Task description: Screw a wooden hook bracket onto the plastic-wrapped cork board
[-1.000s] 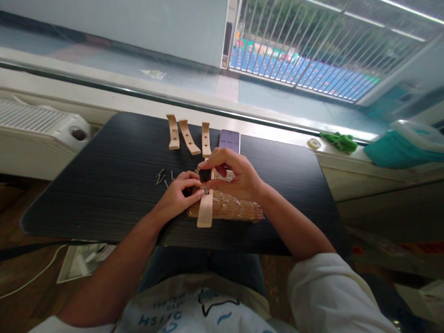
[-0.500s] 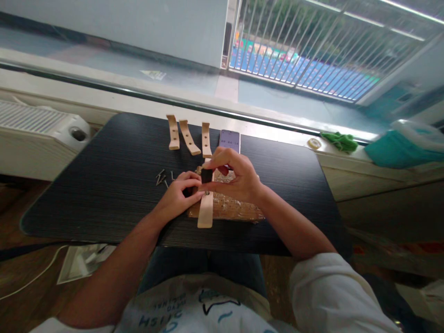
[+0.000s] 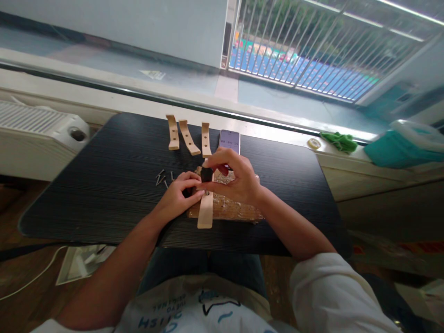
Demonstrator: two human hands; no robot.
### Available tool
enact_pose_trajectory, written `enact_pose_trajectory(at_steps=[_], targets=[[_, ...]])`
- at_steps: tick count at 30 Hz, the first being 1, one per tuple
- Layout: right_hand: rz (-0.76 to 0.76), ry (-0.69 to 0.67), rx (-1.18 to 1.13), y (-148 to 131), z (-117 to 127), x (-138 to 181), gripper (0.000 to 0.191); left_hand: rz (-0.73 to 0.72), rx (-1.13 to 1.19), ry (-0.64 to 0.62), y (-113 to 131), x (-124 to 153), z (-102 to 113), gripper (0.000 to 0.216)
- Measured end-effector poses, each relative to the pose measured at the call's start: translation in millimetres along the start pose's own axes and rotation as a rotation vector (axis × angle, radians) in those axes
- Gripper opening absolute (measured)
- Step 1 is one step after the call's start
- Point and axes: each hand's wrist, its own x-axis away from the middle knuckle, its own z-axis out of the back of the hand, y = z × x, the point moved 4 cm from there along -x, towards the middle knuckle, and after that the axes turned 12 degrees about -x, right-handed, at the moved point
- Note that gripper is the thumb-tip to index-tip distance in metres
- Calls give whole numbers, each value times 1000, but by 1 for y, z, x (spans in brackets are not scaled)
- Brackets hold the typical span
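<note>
**Window-side bench: wooden strip under both hands**

Dark bench with a fine linear grain stands below a barred window. A pale wooden strip, flat with a rounded near end, lies across a wrapped board. Its long axis runs from the person toward the window.

The left hand sits just left of the strip. Its fingers are curled, with the tips against the strip's upper part; whether they grip it cannot be told. The right hand is above the strip's far end, thumb and fingers pinched together on a small dark tool that stands upright on the strip.

Loose screws lie near the left hand. Three curved wooden pieces and a phone lie behind.
</note>
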Motion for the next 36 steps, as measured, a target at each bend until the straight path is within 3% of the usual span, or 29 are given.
enact_pose_trajectory(at_steps=[10, 20, 29, 32, 36], targets=[[84, -24, 15, -2, -1, -3, 20, -1, -5, 7, 0, 0, 0, 20], [3, -288, -14, -1, -4, -1, 24, 29, 9, -9, -2, 1, 0, 19], [-98, -287, -325, 5, -6, 0, 25, 59, -17, -30, -2, 2, -1, 24], [-221, -287, -311, 8, -6, 2, 25, 23, -45, -28, -2, 2, -1, 23], [-223, -250, -353, 6, -2, 0, 29, 1, -49, -17, -1, 1, 0, 23]])
